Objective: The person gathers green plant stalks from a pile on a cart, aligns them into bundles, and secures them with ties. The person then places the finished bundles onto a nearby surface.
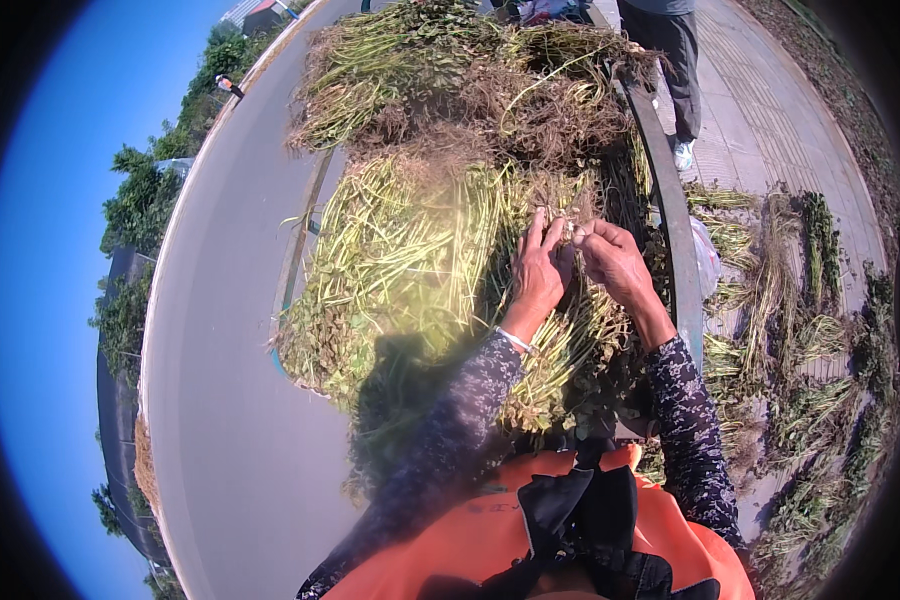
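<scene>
A thick layer of uprooted plants, apparently peanut plants (412, 247), lies on a metal-framed cart before me. Their stems are yellow-green, with brown roots toward the far side. My left hand (538, 266) rests at a root clump (570, 210), index and middle fingers stretched out over it; whether it grips the clump is hidden. Close beside it, my right hand (616, 262) pinches thumb and forefinger together at the same roots, where small pale bits like pods show. The two hands nearly touch.
A second heap of plants (450, 75) lies at the cart's far end. The cart's metal rail (664, 172) runs along the right, with a plastic bag (705, 259) outside it. More plants (776, 300) lie on the pavement. A person (679, 75) stands at the far right; another (229, 86) is across the road.
</scene>
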Action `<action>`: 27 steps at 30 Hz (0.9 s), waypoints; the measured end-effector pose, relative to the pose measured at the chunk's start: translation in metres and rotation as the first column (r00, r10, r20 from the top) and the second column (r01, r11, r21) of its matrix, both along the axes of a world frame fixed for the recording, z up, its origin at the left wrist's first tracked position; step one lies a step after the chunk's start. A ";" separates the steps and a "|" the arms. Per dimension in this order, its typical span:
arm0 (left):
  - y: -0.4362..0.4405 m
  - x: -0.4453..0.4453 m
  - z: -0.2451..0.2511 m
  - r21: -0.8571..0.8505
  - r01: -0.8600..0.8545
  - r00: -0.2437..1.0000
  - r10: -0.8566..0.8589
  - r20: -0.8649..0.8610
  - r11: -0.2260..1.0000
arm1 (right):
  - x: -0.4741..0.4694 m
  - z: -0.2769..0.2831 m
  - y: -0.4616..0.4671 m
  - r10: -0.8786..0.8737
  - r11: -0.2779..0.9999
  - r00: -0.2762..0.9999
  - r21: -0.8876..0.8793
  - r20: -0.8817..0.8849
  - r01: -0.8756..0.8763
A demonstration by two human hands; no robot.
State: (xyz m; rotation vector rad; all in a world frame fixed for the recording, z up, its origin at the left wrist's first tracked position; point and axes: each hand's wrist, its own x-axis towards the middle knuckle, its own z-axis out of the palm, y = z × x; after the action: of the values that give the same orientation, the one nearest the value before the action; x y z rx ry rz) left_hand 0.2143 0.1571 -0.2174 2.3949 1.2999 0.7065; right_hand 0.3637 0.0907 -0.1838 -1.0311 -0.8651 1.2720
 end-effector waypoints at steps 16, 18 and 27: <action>-0.032 -0.060 0.007 -0.366 -0.015 0.971 -0.074 -0.229 0.931 | 0.036 -0.062 -0.032 -0.440 0.837 0.894 -0.320 0.086 0.443; -0.029 -0.067 0.001 -0.334 0.088 0.975 -0.150 -0.163 0.938 | 0.030 -0.085 -0.019 -0.456 0.833 0.855 -0.221 0.248 0.508; -0.043 -0.092 -0.013 -0.104 0.163 0.983 -0.153 0.104 0.981 | -0.011 -0.084 -0.064 -0.250 0.942 0.536 0.074 0.806 0.328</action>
State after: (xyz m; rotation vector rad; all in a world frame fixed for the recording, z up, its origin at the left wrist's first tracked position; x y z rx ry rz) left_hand 0.1220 0.1142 -0.2306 2.3140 1.0681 0.6744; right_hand 0.3522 0.0270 -0.2682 -1.8113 -1.2522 0.4889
